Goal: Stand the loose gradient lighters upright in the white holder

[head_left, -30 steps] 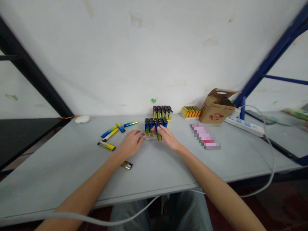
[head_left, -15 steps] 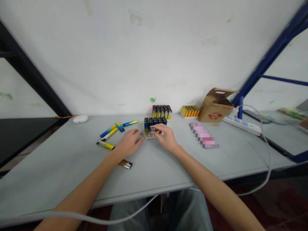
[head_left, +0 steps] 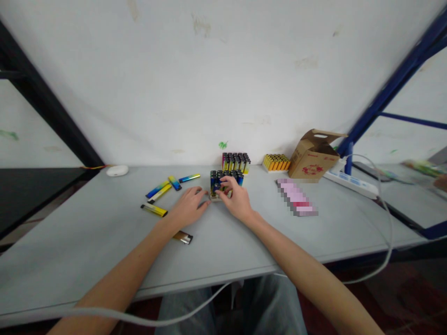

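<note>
A small clear tray [head_left: 215, 199] stands on the grey table in front of me, with rows of dark blue cylindrical batteries [head_left: 213, 179] upright in its back part. My right hand [head_left: 238, 200] pinches one upright battery [head_left: 217, 187] between thumb and fingers at the tray's front left; whether its base touches the tray is hidden. My left hand [head_left: 188, 204] lies on the table left of the tray, fingers apart and holding nothing, its thumb close to the tray's corner. Several loose yellow and blue lighters [head_left: 154, 210] lie left of it. Another lighter [head_left: 184, 237] is partly under my left wrist.
Behind stand a block of lighters [head_left: 236, 162] and a tray of yellow batteries [head_left: 276, 162]. To the right are an open cardboard box [head_left: 314, 160], a blurred pink item [head_left: 296, 196] and a power strip [head_left: 352, 181]. A white case [head_left: 117, 170] sits far left. A cable [head_left: 153, 321] crosses in front.
My right hand has shifted slightly left and turned the battery from lying sideways to upright at the tray's front left. My left hand stays beside the tray.
</note>
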{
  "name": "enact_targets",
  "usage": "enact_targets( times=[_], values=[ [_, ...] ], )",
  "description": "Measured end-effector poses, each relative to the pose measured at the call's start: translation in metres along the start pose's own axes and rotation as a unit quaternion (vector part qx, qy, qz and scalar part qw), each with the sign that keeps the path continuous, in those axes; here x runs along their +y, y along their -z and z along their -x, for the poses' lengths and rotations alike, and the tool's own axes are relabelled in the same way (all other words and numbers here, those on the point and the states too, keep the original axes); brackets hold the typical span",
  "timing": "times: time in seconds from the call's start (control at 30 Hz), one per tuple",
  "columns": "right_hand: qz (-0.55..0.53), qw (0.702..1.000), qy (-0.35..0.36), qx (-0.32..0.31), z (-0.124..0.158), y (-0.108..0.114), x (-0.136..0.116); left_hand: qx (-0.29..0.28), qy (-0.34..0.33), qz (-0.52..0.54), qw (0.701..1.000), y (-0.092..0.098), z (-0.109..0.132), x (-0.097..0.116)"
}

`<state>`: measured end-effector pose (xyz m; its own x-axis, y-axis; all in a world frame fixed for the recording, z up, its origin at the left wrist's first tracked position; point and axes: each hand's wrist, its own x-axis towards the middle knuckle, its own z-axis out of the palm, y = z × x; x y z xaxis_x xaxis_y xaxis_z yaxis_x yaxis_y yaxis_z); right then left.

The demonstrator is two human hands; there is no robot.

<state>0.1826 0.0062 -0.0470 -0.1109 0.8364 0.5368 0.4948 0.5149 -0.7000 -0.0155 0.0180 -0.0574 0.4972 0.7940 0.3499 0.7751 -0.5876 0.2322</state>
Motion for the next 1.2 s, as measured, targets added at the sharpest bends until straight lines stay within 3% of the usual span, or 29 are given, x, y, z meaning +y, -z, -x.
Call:
enact_targets(
  times=[0.17,0.33,0.43,0.7,0.97,1.07,1.2],
  values=[
    [0.102,0.99,0.097,0.02,0.0,0.001,0.002,-0.007,-0.003,-0.008,1.0,0.002,0.0,0.002],
    [0.257,0.942,0.199,0.078,-0.001,0.008,-0.005,0.008,-0.009,0.001,1.0,0.001,-0.001,0.001],
    [0.309,0.923,0.219,0.063,0.0,0.011,-0.01,0.02,-0.014,0.006,1.0,0.001,-0.002,0.001],
    [0.307,0.931,0.197,0.018,0.001,0.016,-0.008,0.05,0.007,0.0,0.999,0.007,-0.005,-0.002],
    [0.269,0.948,0.127,0.115,-0.009,0.036,0.018,0.11,0.078,-0.076,0.988,0.025,-0.009,-0.03],
    [0.251,0.955,0.105,0.115,-0.01,0.04,0.022,0.09,0.102,-0.115,0.984,0.026,-0.008,-0.038],
    [0.207,0.968,0.07,0.124,-0.011,0.041,0.022,0.016,0.143,-0.181,0.973,0.019,-0.005,-0.038]
  ],
)
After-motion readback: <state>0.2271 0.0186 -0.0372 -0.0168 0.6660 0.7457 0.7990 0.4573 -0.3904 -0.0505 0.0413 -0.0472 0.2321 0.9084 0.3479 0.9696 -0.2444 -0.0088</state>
